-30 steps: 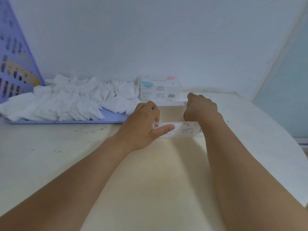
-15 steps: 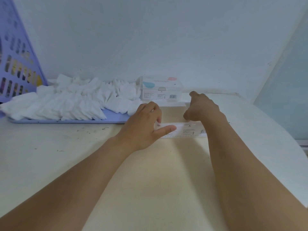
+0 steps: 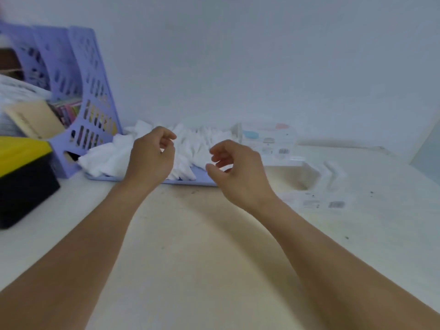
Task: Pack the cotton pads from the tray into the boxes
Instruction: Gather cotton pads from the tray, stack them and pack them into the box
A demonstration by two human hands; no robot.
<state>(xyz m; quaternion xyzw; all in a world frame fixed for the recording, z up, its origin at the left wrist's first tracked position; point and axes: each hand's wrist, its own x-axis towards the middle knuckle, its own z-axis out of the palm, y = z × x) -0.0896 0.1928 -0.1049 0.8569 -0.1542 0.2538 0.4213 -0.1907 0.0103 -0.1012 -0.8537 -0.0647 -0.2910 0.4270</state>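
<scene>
Here both hands hung over the table, fingers loosely curled, and held nothing. The left hand and the right hand were in front of the tray, which lay at the back edge with the pads heaped on it. One box stood just right of the tray, another box lay nearer. Their labels were too blurred to read. A rack stood at the back left corner.

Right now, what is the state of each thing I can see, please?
left hand: fingers loosely curled, holding nothing.
right hand: fingers loosely curled, holding nothing.
cotton pads: piled on the tray.
tray: flat on the table.
near box: open, looks empty.
far box: on the table behind it, contents unclear.
</scene>
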